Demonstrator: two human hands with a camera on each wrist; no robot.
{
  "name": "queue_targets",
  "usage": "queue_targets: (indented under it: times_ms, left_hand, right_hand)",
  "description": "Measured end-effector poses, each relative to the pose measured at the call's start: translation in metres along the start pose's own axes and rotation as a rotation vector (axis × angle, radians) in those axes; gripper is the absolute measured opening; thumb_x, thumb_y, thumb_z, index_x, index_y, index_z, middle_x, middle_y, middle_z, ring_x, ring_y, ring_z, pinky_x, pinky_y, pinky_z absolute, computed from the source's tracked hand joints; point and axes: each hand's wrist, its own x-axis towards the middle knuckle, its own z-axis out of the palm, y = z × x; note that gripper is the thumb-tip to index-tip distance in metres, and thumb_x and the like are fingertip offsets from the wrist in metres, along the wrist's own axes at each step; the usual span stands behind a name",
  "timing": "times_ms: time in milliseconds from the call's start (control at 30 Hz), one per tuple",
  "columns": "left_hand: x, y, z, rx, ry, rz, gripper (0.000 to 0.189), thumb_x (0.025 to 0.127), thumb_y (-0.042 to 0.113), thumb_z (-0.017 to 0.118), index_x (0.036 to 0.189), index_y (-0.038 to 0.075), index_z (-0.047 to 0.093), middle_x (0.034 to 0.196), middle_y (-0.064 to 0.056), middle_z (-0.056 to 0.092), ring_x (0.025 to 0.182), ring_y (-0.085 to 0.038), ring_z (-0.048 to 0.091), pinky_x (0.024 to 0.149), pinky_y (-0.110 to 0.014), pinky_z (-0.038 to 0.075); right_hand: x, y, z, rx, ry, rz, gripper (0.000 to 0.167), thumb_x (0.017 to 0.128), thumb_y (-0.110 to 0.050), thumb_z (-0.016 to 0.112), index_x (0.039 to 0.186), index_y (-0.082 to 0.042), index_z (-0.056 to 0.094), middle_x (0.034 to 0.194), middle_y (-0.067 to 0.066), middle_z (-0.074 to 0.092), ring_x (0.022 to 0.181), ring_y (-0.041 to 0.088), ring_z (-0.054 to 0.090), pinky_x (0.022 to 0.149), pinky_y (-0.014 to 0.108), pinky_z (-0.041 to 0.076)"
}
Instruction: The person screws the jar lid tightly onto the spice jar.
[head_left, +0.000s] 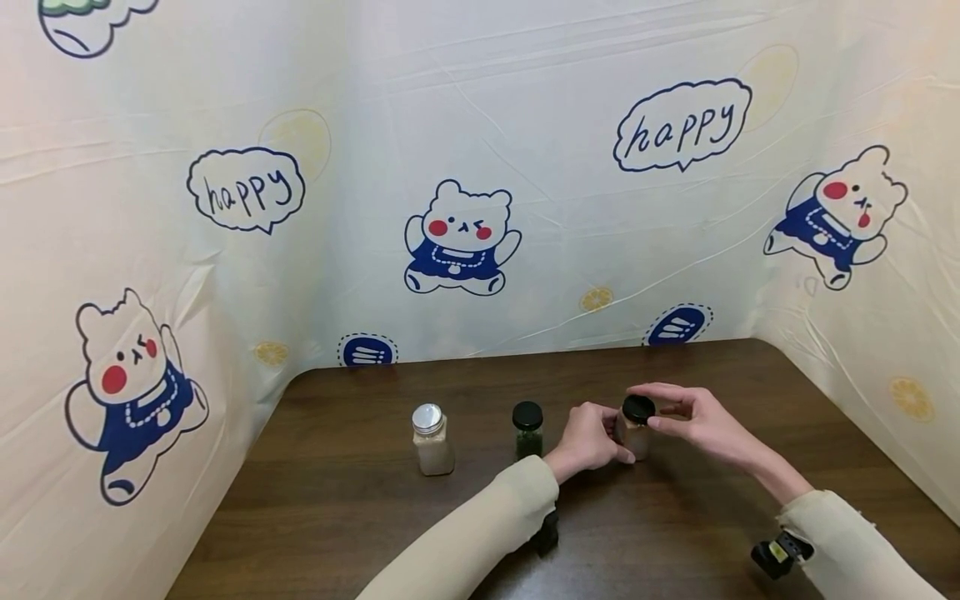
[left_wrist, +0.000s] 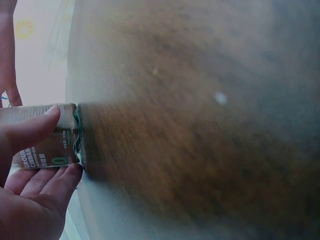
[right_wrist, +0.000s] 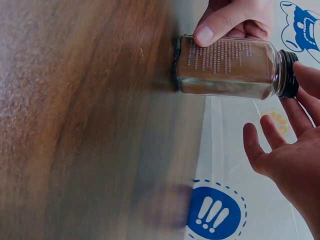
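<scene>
A glass spice jar of brown powder [head_left: 636, 442] stands upright on the table, right of centre. Its label in the left wrist view reads partly "GROUND CINNAMON". My left hand [head_left: 588, 437] grips the jar low on its body, the thumb on one side and the fingers on the other. At the top, my right hand [head_left: 701, 421] pinches the black lid [right_wrist: 287, 72] between thumb and fingers. In the right wrist view the lid sits on the jar's neck, and the other fingers of that hand spread away from the glass.
Left of my left hand stands a jar of green flakes [head_left: 528, 442] with a black lid, its lower part hidden by the forearm. Farther left is a jar of pale powder [head_left: 433, 450] with a silver lid. A printed curtain [head_left: 465, 108] surrounds the brown wooden table [head_left: 337, 500].
</scene>
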Motion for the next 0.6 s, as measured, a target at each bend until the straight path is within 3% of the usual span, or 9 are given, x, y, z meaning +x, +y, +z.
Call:
queue_targets:
  times_ms: [267, 600]
  left_hand:
    - [0.0014, -0.0014, 0.0007, 0.005, 0.005, 0.015, 0.044, 0.071, 0.012, 0.1, 0.112, 0.015, 0.083, 0.087, 0.011, 0.076, 0.081, 0.001, 0.066, 0.076, -0.02, 0.055]
    - [0.001, 0.0, 0.0, 0.016, 0.009, 0.017, 0.045, 0.071, 0.012, 0.1, 0.113, 0.014, 0.083, 0.087, 0.011, 0.076, 0.081, 0.001, 0.066, 0.076, -0.019, 0.054]
  right_hand:
    - [0.0002, -0.0012, 0.0019, -0.027, 0.013, 0.01, 0.04, 0.099, 0.0, 0.07, 0.138, -0.001, 0.067, 0.135, 0.016, 0.068, 0.118, 0.011, 0.065, 0.09, 0.029, 0.056]
    - [-0.0015, -0.0009, 0.0035, -0.057, 0.043, 0.032, 0.038, 0.098, -0.004, 0.073, 0.136, -0.003, 0.069, 0.131, 0.015, 0.07, 0.11, 0.021, 0.068, 0.086, 0.028, 0.055]
